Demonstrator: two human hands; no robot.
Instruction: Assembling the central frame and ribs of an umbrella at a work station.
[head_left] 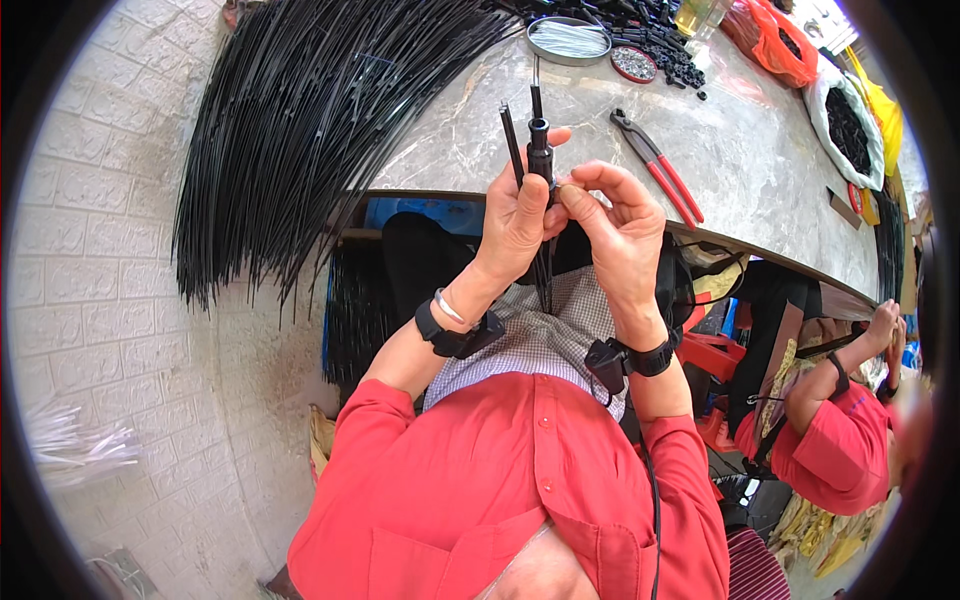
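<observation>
My left hand (512, 228) is closed round a stepped black tubular fitting (540, 150), held upright just off the table's near edge. Thin black rods (511, 140) stick up beside the fitting from the same grip, and their lower ends hang below it over my lap. Against the fitting's side, my right hand (628, 225) pinches with thumb and forefinger close to the left fingers. Whatever sits in that pinch is too small or hidden to make out.
A thick bundle of long black strands (310, 130) overhangs the table (450, 140) at left. Red-handled pincers (660, 168) lie to the right. Behind are a round tin (570, 55) of white sticks, a red-rimmed dish (633, 64) and black parts (665, 45). A co-worker (835, 430) sits at right.
</observation>
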